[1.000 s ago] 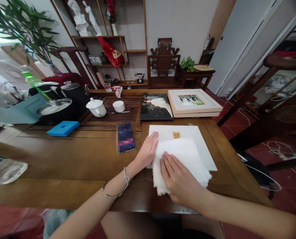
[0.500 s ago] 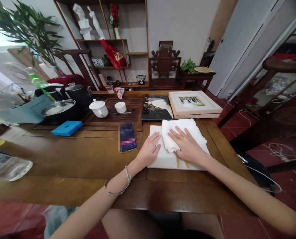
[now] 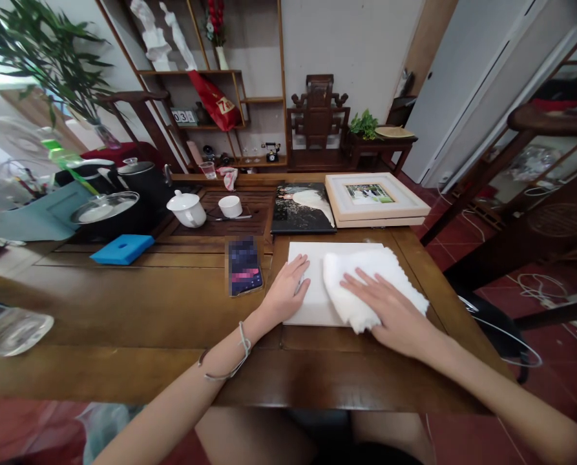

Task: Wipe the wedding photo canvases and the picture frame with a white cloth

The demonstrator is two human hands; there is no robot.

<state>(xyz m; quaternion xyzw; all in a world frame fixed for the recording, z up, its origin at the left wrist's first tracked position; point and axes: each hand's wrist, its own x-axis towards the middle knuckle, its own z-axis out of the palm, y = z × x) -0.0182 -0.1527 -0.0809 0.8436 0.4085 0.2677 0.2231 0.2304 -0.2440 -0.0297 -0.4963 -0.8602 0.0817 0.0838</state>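
A white flat panel [image 3: 312,303], like the back of a picture frame, lies on the wooden table [image 3: 147,310] in front of me. My left hand [image 3: 285,290] rests flat on its left edge, fingers stretched out. My right hand [image 3: 389,307] lies flat on a white cloth [image 3: 366,278], pressing it onto the right half of the panel. The cloth covers the panel's right side.
A phone [image 3: 244,274] lies just left of my left hand. Behind the panel lie a dark photo print [image 3: 302,206] and a framed photo [image 3: 373,200]. A tea tray with a white teapot [image 3: 187,210] and cup [image 3: 230,206], pots and a blue sponge [image 3: 122,249] sit at left.
My right hand slid the cloth from the near edge up to the far edge of the panel, then back down to its right side. My left hand stayed on the left edge.
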